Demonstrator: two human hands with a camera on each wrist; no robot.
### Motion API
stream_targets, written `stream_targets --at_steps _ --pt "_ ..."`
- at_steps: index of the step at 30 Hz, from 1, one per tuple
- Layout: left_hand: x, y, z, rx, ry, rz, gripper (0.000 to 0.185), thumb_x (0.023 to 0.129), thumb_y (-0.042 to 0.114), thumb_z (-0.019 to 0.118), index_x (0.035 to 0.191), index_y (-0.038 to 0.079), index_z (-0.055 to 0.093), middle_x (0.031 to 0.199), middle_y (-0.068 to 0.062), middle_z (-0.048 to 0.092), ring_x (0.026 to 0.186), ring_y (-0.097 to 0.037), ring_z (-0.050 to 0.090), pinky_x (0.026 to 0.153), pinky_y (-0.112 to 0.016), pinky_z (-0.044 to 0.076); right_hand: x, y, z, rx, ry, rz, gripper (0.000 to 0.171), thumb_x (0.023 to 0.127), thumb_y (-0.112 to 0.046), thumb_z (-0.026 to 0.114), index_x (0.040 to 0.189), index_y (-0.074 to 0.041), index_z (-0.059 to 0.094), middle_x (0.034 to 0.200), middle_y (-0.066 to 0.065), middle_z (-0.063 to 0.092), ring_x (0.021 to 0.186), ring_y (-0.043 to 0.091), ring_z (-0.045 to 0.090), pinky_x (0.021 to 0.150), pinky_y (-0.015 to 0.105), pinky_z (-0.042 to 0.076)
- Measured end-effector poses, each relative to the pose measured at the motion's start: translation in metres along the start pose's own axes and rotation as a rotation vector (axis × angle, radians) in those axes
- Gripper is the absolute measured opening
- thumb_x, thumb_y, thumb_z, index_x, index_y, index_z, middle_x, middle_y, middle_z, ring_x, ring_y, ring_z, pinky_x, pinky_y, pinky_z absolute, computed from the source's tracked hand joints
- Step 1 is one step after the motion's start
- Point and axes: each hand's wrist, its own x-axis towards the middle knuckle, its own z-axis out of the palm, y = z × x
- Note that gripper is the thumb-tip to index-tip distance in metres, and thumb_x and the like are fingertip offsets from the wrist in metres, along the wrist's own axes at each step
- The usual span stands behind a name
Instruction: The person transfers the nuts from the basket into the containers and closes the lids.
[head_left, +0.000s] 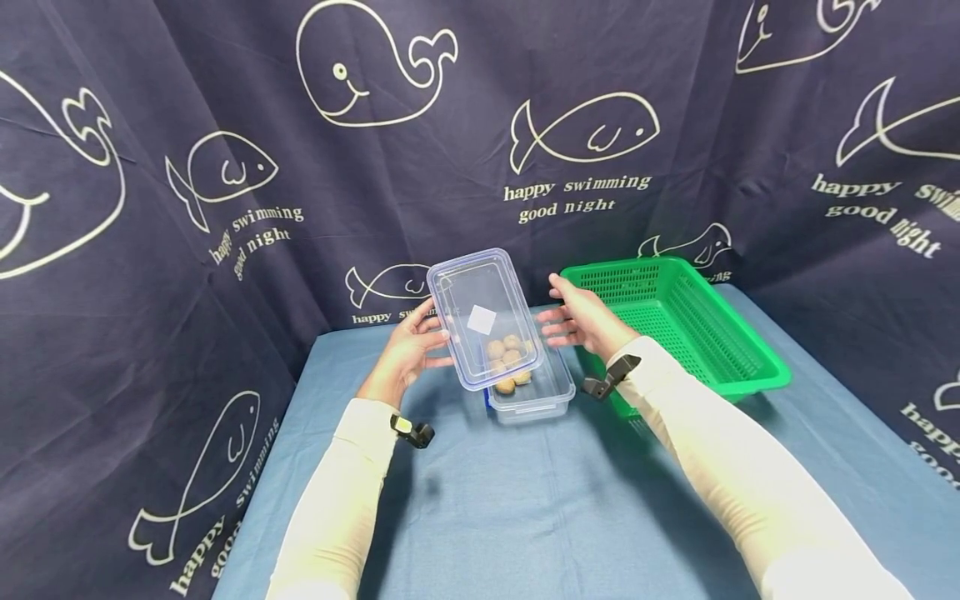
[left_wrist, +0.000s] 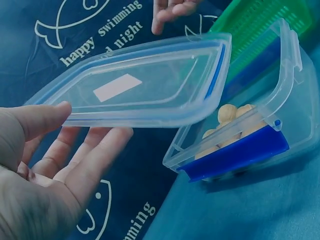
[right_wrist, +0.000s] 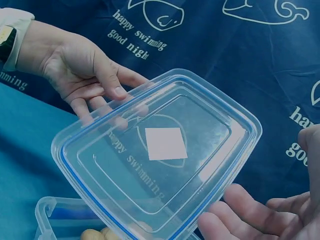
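Head view is showing the left hand (head_left: pixel 405 354) pinching the clear lid (head_left: pixel 483 321) above the container (head_left: pixel 536 392), while the right hand (head_left: pixel 585 321), fingers spread, is hovering beside it; lid-handling step, calling for a steady two-handed grip

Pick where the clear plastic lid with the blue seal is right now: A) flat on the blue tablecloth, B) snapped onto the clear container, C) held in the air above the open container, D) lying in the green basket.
C: the left hand pinches the clear plastic lid aloft over the open clear container of small round tan pieces.
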Motion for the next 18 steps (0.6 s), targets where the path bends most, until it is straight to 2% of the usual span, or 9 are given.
stream_targets --at_steps 7,13,18 --pt "0.0007 -0.0003 0.001 0.017 0.009 0.021 0.078 0.091 -0.015 0.059 0.156 0.025 0.041 0.116 -0.003 0.063 0.084 -0.02 0.069 0.071 -0.052 0.06 0.0002 -0.0036 0.0011 -0.002 -0.096 0.043 0.084 0.101 -0.067 0.035 0.162 -0.012 0.019 0.145 0.029 0.051 0.128 0.045 0.056 0.099 0.051 0.052" --pt "0.0014 -0.001 0.0019 0.06 0.011 0.051 0.08 0.089 -0.015 0.062 0.155 0.025 0.043 0.119 -0.006 0.061 0.085 -0.019 0.071 0.077 -0.056 0.058 0.0016 -0.0026 0.0017 0.035 -0.106 0.053 0.083 0.101 -0.066 0.034 0.162 -0.012 0.018 0.145 0.029 0.051 0.131 0.046 0.052 0.102 0.053 0.049" --pt "0.0022 -0.0026 0.0018 0.08 0.012 0.073 0.081 0.088 -0.016 0.064 0.154 0.025 0.044 0.128 -0.008 0.056 0.088 -0.02 0.07 0.077 -0.055 0.059 0.0032 -0.0014 0.0015 0.057 -0.117 0.053 0.082 0.101 -0.067 0.034 0.162 -0.014 0.019 0.145 0.029 0.051 0.131 0.046 0.052 0.102 0.054 0.048"
